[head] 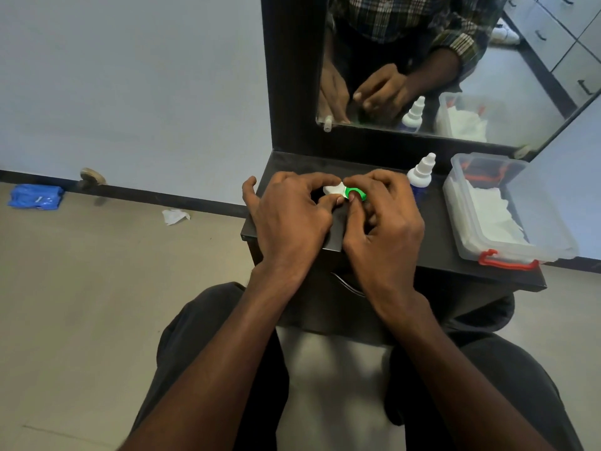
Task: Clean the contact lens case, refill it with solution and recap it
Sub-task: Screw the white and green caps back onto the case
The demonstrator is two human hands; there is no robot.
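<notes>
A white contact lens case (335, 189) with a green cap (355, 192) on its right side sits on the black dresser top (435, 236). My left hand (289, 216) pinches the white left half between thumb and fingers. My right hand (385, 219) curls its fingers and thumb round the green cap. A solution bottle (420, 177), blue with a white nozzle cap, stands just right of my right hand, touching nothing I hold.
A clear plastic box (507, 252) with red latches holds white tissues at the right end of the dresser. A mirror (455, 66) stands behind. On the floor to the left lie a crumpled tissue (175, 217) and a blue packet (35, 196).
</notes>
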